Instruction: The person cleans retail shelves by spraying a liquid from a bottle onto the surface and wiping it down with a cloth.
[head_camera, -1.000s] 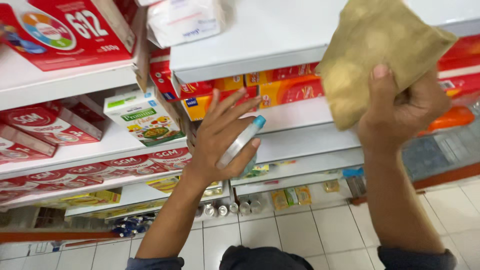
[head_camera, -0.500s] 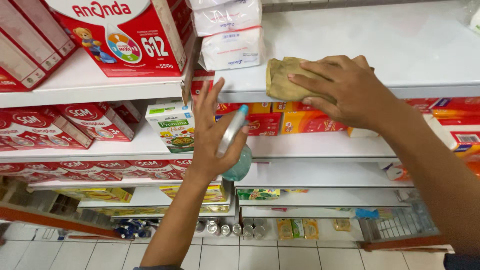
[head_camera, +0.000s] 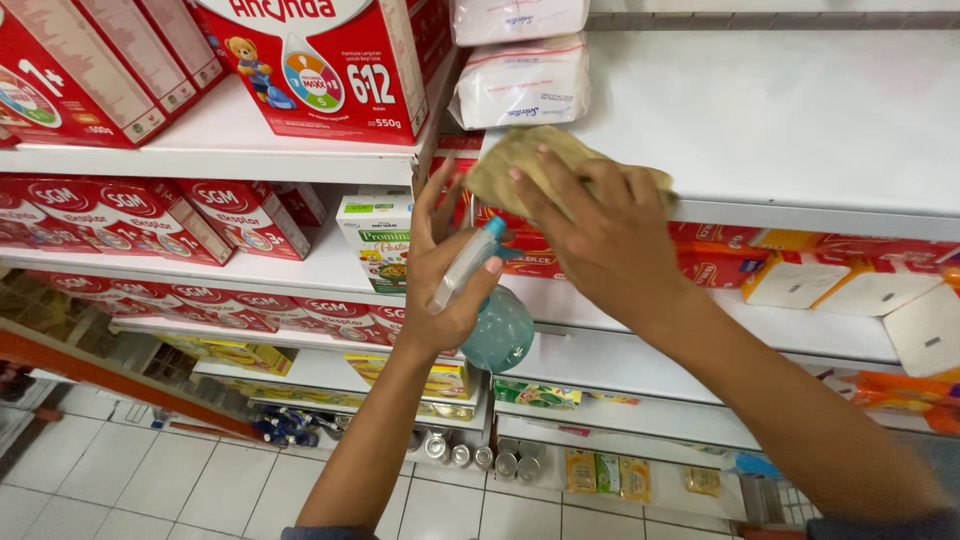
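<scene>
Spray bottle (head_camera: 487, 300) upright in left hand (head_camera: 440, 290), nozzle upward

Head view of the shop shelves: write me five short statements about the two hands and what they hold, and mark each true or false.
1. The right hand presses a tan crumpled cloth onto the white metal shelf. True.
2. The left hand holds a pale blue plastic spray bottle. True.
3. The spray bottle stands on the shelf, untouched. False: it is gripped in the left hand, in the air in front of the shelves.
4. The cloth lies on the tiled floor. False: it is up on the shelf under the right hand.
5. White soft packs sit on the shelf to the left of the cloth. True.
</scene>
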